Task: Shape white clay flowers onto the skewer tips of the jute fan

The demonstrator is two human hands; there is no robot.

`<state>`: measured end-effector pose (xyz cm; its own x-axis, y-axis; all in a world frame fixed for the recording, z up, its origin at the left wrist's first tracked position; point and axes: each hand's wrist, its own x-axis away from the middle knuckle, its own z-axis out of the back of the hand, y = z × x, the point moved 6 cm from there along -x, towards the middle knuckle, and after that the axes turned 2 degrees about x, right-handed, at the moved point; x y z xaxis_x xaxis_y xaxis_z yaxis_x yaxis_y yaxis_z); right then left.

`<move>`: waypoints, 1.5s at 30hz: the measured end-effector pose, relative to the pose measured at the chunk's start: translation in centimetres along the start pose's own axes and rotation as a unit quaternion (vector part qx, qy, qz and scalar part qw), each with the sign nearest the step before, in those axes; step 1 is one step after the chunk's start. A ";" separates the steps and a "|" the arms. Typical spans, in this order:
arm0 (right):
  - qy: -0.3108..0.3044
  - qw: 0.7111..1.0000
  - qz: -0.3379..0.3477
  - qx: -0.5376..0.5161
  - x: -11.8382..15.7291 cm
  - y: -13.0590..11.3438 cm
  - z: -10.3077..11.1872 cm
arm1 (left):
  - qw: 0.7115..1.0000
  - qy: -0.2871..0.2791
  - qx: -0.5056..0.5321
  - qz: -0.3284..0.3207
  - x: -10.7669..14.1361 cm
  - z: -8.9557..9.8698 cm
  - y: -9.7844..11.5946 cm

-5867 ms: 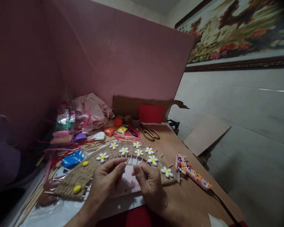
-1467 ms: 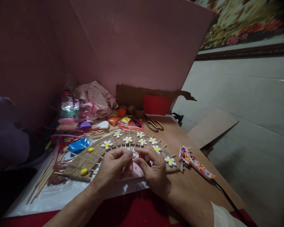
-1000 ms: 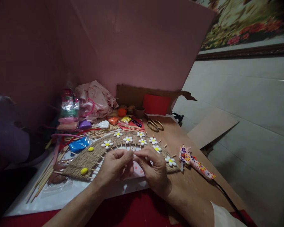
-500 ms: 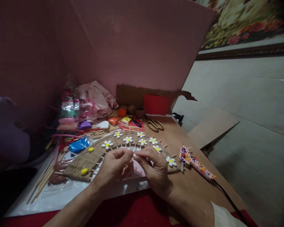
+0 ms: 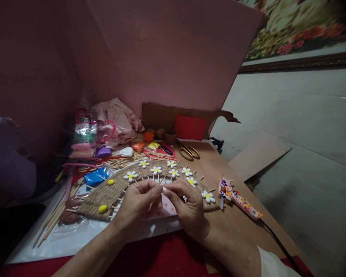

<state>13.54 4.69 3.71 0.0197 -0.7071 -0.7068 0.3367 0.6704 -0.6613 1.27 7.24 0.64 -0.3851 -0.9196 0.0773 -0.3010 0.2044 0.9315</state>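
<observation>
My left hand (image 5: 140, 200) and my right hand (image 5: 190, 206) meet at the fingertips, both pinching a small white piece (image 5: 164, 189) between them. Behind and around them lies a curved, twine-woven arch (image 5: 118, 190) with short sticks poking from its edges. Several white flowers with yellow centres, such as one at the left (image 5: 130, 176), sit on the arch. Two bare yellow ovals, one upper (image 5: 111, 182) and one lower (image 5: 102, 209), are on its left part. Pink patterned material (image 5: 167, 207) shows beneath my hands.
Gold-handled scissors (image 5: 187, 151) lie behind the arch. A flower-patterned glue gun (image 5: 240, 200) with a black cord lies at the right. Blue clay (image 5: 96, 177), other clay packets and thin sticks (image 5: 53, 215) are at the left. Red paper (image 5: 190, 127) leans at the back.
</observation>
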 end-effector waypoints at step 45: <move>-0.012 1.000 0.001 0.022 0.1 -0.2 -0.1 | 0.992 0.013 0.114 0.049 0.0 0.0 -0.7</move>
<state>13.40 4.49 3.71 0.0434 -0.7121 -0.7008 0.3781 0.6610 -0.6482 1.51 7.13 -0.04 -0.4006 -0.8992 0.1757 -0.4529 0.3611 0.8151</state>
